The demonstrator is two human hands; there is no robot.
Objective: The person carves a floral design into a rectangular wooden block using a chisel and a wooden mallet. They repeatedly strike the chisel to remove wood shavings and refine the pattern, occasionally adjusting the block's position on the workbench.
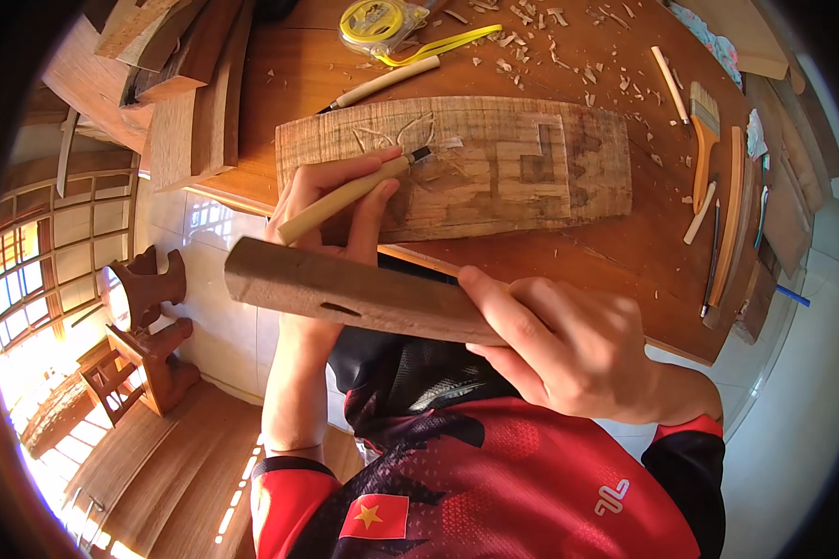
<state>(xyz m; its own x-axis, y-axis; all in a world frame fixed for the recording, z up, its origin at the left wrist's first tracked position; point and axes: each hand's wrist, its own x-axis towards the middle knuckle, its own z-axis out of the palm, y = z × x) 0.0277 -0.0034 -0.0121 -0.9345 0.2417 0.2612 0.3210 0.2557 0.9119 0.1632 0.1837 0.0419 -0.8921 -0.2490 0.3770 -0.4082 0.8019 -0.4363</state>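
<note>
My left hand (364, 224) is closed on a carving tool (317, 210) with a pale round wooden handle and a short metal end, held over a long wooden board (475, 186). The board has carved leaf-like lines at the left and an angular shape at the right; whether the tool's tip touches it I cannot tell. My right hand (569, 345) grips a long dark wooden block (345, 289), which crosses in front of my left wrist, below the tool.
The table (662, 298) carries wood shavings, a yellow tape measure (368, 28), a paintbrush (704, 144), several slim tools and sticks at the right. Stacked planks (196, 121) stand at the back left; wooden stools (144, 289) stand on the floor at left.
</note>
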